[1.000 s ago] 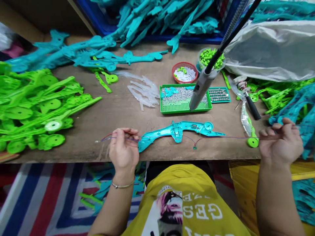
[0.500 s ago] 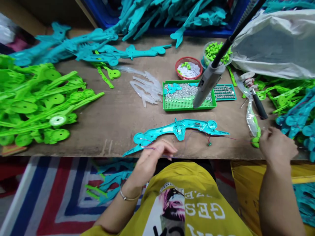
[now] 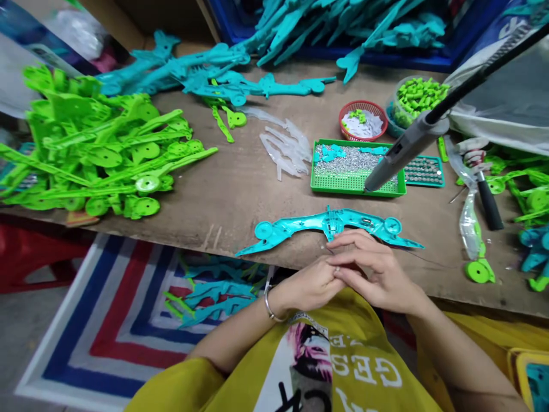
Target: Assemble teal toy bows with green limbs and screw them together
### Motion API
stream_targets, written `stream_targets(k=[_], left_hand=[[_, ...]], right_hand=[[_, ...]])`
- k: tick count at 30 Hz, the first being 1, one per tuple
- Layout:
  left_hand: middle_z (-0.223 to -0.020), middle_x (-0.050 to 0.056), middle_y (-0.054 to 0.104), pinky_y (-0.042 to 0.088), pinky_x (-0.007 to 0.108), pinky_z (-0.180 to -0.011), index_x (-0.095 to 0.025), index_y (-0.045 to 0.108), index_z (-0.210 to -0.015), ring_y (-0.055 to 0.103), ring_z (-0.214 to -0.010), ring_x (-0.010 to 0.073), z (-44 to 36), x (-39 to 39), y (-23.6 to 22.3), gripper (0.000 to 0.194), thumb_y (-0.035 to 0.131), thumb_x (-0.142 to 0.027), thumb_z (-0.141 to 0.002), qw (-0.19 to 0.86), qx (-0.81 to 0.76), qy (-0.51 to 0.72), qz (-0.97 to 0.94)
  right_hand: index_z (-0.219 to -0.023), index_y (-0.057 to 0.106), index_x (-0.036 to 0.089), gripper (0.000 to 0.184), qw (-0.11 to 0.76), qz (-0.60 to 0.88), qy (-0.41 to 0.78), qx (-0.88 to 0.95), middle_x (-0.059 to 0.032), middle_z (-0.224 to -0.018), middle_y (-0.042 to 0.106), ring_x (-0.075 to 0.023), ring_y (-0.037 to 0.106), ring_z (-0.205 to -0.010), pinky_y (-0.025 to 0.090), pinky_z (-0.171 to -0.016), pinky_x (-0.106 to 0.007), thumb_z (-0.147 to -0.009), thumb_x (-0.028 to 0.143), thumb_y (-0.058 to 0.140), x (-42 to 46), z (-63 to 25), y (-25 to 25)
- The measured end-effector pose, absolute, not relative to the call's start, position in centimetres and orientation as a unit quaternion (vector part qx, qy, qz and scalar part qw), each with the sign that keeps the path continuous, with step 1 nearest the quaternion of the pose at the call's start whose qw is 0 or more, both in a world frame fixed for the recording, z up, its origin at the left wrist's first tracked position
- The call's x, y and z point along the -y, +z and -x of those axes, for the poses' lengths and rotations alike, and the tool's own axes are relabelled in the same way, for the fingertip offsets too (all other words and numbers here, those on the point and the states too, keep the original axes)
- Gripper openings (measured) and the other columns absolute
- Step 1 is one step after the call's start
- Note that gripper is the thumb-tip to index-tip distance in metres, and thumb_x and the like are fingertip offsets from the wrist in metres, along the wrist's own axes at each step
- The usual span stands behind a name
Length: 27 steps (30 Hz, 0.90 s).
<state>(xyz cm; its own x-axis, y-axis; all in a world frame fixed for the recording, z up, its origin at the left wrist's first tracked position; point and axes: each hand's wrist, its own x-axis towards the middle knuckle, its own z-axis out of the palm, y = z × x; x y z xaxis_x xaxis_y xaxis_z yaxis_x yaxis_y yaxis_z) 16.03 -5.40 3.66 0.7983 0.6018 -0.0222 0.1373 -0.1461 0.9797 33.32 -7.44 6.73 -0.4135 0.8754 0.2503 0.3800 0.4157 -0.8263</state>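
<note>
A turquoise plastic bow-shaped shell half (image 3: pixel 295 222) lies on the bench with its hollow side up, just beyond my hands. My left hand (image 3: pixel 315 283) is closed at the bench's front edge, its fingertips partly hidden behind the other hand. My right hand (image 3: pixel 371 266) meets it, fingers bent and tips against the left fingers. A thin dark wire (image 3: pixel 330 249) comes out at the fingertips near the shell's middle. What the fingers pinch is too small and covered to make out. Another thin wire (image 3: pixel 433 262) trails right across the bench.
Lime-green plastic parts (image 3: pixel 107 154) are heaped at left, turquoise parts (image 3: pixel 206 68) behind. A green tray (image 3: pixel 358 191) of small metal pieces, a red basket (image 3: pixel 363 137) and a tub of green pieces (image 3: pixel 418 100) stand beyond the shell. A grey-tipped hanging tool (image 3: pixel 398 154) slants over the tray. A black-handled tool (image 3: pixel 489 203) lies right.
My right hand has come from the bench's right side to meet my left hand, which has moved right. The shell stays on the bench; the view has shifted.
</note>
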Motion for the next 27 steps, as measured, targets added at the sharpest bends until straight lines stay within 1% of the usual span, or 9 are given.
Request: stream_targets(k=[5,8,9,11,13,16,19,22,27], left_hand=[[-0.129,0.011,0.068,0.051,0.040,-0.101,-0.023,0.066,-0.125,0.064,-0.118,0.0259,-13.0,4.9,3.9,0.040,0.070,-0.039,-0.088,0.611,-0.273,0.144,-0.729],[-0.099,0.008,0.075,0.058,0.031,-0.077,-0.021,0.071,-0.110,0.072,-0.086,0.0192,-11.7,4.3,4.2,0.027,0.058,-0.041,-0.096,0.635,-0.360,0.157,-0.665],[-0.088,0.006,0.074,0.057,0.028,-0.069,-0.020,0.070,-0.105,0.070,-0.075,0.0163,-11.7,4.2,4.2,0.027,0.054,-0.041,-0.098,0.637,-0.393,0.188,-0.636],[-0.085,0.004,0.071,0.054,0.024,-0.063,-0.019,0.067,-0.108,0.067,-0.069,0.0135,-12.5,3.8,4.2,0.026,0.057,-0.041,-0.097,0.619,-0.428,0.266,-0.603],[-0.094,0.005,0.070,0.054,0.025,-0.069,-0.020,0.067,-0.111,0.067,-0.078,0.0140,-13.7,3.4,4.1,0.024,0.064,-0.037,-0.094,0.577,-0.414,0.315,-0.630],[-0.091,0.003,0.070,0.051,0.026,-0.078,-0.021,0.071,-0.100,0.066,-0.086,0.0146,-15.0,2.7,3.7,0.012,0.063,-0.028,-0.095,0.508,-0.381,0.338,-0.695],[-0.084,0.001,0.069,0.048,0.027,-0.077,-0.020,0.071,-0.091,0.064,-0.081,0.0137,-15.2,2.0,3.2,0.009,0.065,-0.027,-0.094,0.469,-0.390,0.358,-0.707],[-0.082,0.001,0.069,0.048,0.026,-0.073,-0.020,0.069,-0.086,0.063,-0.077,0.0130,-15.0,1.7,2.8,0.011,0.068,-0.029,-0.092,0.478,-0.415,0.368,-0.681],[-0.068,-0.002,0.063,0.045,0.022,-0.058,-0.019,0.062,-0.082,0.059,-0.061,0.0103,-15.1,1.9,2.1,0.023,0.064,-0.039,-0.093,0.562,-0.463,0.380,-0.570]], right_hand=[[-0.104,0.069,0.025,0.018,0.449,0.479,0.415,0.630,-0.0021,-0.097,0.078,-0.0195,0.073,-0.103,0.055,-0.101,-0.045,-0.095,0.015,0.057,7.7,-34.7,5.9],[-0.099,0.070,0.025,0.010,0.429,0.529,0.406,0.609,0.0004,-0.082,0.078,-0.0170,0.074,-0.076,0.055,-0.099,-0.045,-0.095,0.021,0.061,7.5,-35.8,6.3],[-0.096,0.071,0.025,0.009,0.397,0.534,0.404,0.628,0.0013,-0.077,0.077,-0.0165,0.073,-0.071,0.054,-0.099,-0.045,-0.095,0.023,0.062,7.3,-35.8,6.3],[-0.092,0.072,0.024,0.011,0.324,0.536,0.398,0.670,0.0020,-0.071,0.075,-0.0169,0.072,-0.073,0.053,-0.096,-0.043,-0.095,0.028,0.062,6.7,-35.5,6.2],[-0.090,0.073,0.024,0.014,0.274,0.537,0.395,0.693,0.0017,-0.072,0.075,-0.0168,0.070,-0.075,0.053,-0.088,-0.038,-0.095,0.030,0.062,6.0,-34.9,5.9],[-0.086,0.072,0.022,0.017,0.249,0.533,0.424,0.688,0.0013,-0.073,0.073,-0.0150,0.066,-0.070,0.050,-0.076,-0.033,-0.095,0.030,0.060,5.3,-34.5,5.6],[-0.101,0.066,0.021,0.012,0.259,0.526,0.462,0.665,0.0016,-0.074,0.069,-0.0151,0.064,-0.070,0.050,-0.072,-0.031,-0.089,0.025,0.065,5.1,-34.6,5.5],[-0.122,0.055,0.022,0.039,0.280,0.548,0.453,0.645,0.0016,-0.080,0.067,-0.0162,0.065,-0.076,0.052,-0.079,-0.034,-0.084,0.021,0.068,5.3,-34.7,5.2],[-0.115,0.061,0.024,0.026,0.346,0.569,0.409,0.624,-0.0037,-0.098,0.069,-0.0182,0.068,-0.088,0.055,-0.082,-0.035,-0.089,0.025,0.067,5.8,-34.2,3.9]])
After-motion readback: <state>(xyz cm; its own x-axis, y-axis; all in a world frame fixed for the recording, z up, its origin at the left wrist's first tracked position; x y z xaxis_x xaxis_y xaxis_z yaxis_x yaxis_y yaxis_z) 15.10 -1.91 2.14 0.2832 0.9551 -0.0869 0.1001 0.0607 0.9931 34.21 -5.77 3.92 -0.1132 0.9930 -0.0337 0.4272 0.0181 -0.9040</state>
